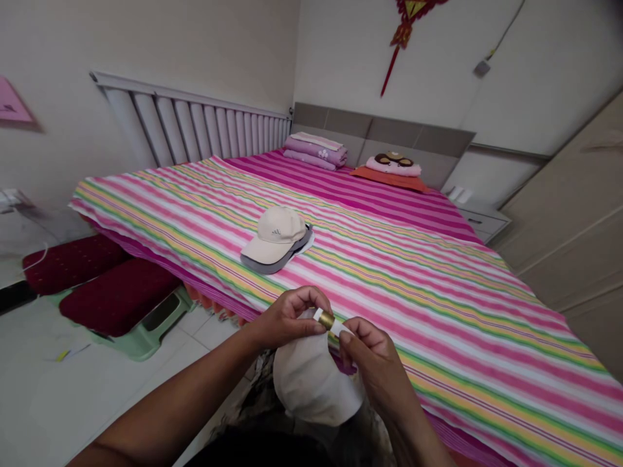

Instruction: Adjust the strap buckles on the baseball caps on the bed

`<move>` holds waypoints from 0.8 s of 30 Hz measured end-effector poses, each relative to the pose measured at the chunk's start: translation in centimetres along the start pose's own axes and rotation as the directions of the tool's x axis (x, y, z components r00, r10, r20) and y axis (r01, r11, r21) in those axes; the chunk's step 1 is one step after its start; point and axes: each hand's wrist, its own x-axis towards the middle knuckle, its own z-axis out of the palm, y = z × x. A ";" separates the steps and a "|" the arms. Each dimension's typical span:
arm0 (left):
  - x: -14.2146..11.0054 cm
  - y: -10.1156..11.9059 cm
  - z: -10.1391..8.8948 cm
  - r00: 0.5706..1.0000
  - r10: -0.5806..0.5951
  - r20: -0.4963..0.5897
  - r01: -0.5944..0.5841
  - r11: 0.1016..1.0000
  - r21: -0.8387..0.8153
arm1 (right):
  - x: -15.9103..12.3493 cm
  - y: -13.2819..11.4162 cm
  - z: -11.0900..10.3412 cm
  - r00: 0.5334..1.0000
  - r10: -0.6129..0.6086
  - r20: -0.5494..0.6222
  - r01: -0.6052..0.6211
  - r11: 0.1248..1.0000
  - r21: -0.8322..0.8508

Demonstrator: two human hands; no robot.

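A cream cap (311,383) hangs in front of my lap, below both hands. A pale strap (341,329) with a gold-coloured clasp (326,318) stretches between my fingers and appears to belong to the cap. My left hand (296,316) pinches the strap's left end beside the clasp. On the other side, my right hand (370,347) grips the strap between thumb and fingers. Farther forward on the bed, a beige cap (280,227) with a small dark logo rests on top of other caps, a dark grey brim (267,263) showing beneath it.
The bed (438,279) has a striped cover. Folded purple bedding (316,152) and a pink pillow (393,166) lie near the headboard (370,133). Dark red-topped stools (117,305) stand at the left. A radiator (195,123) lines the wall; a white nightstand (481,220) is at the right.
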 end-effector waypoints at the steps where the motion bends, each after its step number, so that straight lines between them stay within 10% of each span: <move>1: 0.1 0.0 0.0 1.000 -0.008 0.002 0.008 1.000 -0.001 | 0.0 0.0 0.1 1.000 0.000 -0.009 0.000 1.000 0.002; 24: 0.4 0.2 0.4 0.991 -0.116 -0.072 0.119 0.992 0.050 | 0.0 -1.3 0.8 0.997 0.074 -0.010 -0.074 0.997 -0.026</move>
